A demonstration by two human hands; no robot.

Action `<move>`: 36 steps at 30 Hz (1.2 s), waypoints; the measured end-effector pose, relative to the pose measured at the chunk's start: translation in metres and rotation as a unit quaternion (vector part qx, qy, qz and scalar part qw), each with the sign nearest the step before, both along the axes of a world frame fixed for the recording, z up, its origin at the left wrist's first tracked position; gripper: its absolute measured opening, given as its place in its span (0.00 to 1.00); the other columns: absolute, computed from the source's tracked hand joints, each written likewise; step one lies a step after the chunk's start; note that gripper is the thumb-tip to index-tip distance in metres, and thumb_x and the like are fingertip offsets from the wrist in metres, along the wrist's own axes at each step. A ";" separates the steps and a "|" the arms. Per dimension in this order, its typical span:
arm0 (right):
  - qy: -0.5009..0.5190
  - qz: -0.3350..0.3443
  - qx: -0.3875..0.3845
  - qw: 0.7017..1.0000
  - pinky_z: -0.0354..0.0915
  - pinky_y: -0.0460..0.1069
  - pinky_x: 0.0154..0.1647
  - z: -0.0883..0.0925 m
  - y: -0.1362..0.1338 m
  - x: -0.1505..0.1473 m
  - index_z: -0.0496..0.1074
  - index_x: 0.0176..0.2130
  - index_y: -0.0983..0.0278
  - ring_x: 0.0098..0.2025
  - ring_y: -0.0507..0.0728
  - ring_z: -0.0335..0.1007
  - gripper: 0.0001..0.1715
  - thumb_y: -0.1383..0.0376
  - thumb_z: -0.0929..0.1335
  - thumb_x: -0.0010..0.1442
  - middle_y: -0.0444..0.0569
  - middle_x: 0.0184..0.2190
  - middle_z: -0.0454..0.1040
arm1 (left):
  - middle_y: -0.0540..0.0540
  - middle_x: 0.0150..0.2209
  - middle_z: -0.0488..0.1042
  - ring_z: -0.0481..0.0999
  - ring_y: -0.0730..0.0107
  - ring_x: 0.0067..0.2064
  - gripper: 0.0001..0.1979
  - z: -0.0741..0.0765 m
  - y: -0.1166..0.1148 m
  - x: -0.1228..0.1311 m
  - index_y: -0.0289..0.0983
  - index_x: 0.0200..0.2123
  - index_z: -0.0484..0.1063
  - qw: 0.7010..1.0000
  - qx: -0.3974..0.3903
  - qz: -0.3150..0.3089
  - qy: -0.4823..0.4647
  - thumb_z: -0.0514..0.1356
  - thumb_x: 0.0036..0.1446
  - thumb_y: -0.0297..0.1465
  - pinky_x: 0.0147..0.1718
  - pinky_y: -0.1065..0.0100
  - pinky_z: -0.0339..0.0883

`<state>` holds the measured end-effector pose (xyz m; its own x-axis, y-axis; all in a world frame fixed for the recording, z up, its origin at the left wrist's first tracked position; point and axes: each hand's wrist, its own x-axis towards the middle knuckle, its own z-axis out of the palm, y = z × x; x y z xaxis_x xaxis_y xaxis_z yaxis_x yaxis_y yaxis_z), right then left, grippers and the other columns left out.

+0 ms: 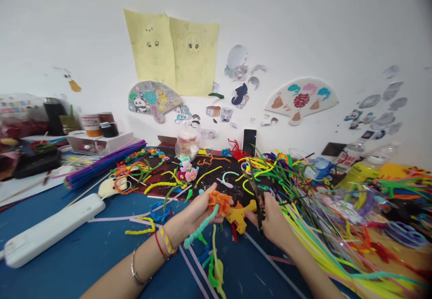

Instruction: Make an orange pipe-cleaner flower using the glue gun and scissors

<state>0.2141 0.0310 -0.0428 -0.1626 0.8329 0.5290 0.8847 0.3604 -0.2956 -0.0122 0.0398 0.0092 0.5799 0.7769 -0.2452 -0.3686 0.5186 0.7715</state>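
Silver bangle (132,266) nearest; left hand (198,208) pinches orange fuzzy piece (220,202), right hand (272,218) clasps scissors (259,211), yellow piece (239,217) between; fan (301,98) beyond reads 囍.

The left hand (200,206) hides part of the orange bundle (221,202); the bottom edge cuts both forearms (118,274).

We've got a fuzzy orange bundle (220,201) in the left hand (197,209), turquoise twisted strand (203,226) (super fluffy, btw) slanting toward the wrist, plus dark scissors (259,211) pointing upward in the right hand (274,220), yellow piece (237,218) between.
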 end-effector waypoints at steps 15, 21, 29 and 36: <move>0.060 -0.049 0.068 0.995 0.59 0.59 0.52 0.037 0.029 0.007 0.68 0.45 0.65 0.50 0.65 0.63 0.22 0.55 0.66 0.54 0.58 0.46 0.67 | 0.46 0.27 0.74 0.73 0.71 0.29 0.08 -0.004 0.002 0.004 0.32 0.30 0.71 0.977 -0.002 0.156 -0.143 0.55 0.55 0.31 0.31 0.71 0.66; 0.225 0.298 -0.179 0.910 0.68 0.46 0.33 0.065 -0.015 -0.072 0.60 0.51 0.61 0.34 0.53 0.71 0.29 0.62 0.70 0.51 0.46 0.36 0.72 | 0.50 0.33 0.72 0.72 0.73 0.35 0.05 -0.005 0.001 0.005 0.36 0.34 0.69 0.937 0.176 0.285 -0.097 0.55 0.56 0.31 0.36 0.73 0.65; 0.339 0.159 -0.011 0.927 0.68 0.47 0.35 0.049 -0.013 -0.078 0.68 0.35 0.62 0.33 0.54 0.72 0.06 0.62 0.63 0.60 0.46 0.31 0.73 | 0.44 0.44 0.69 0.69 0.61 0.48 0.12 -0.008 -0.002 -0.001 0.39 0.44 0.65 0.901 0.385 0.200 0.018 0.49 0.58 0.35 0.46 0.62 0.62; 0.345 0.126 0.023 0.930 0.68 0.47 0.34 0.042 -0.016 -0.071 0.70 0.35 0.61 0.32 0.53 0.73 0.06 0.63 0.64 0.60 0.45 0.30 0.75 | 0.39 0.51 0.63 0.62 0.58 0.54 0.23 -0.009 -0.005 -0.001 0.38 0.51 0.60 0.696 0.604 0.241 0.304 0.57 0.50 0.27 0.53 0.55 0.56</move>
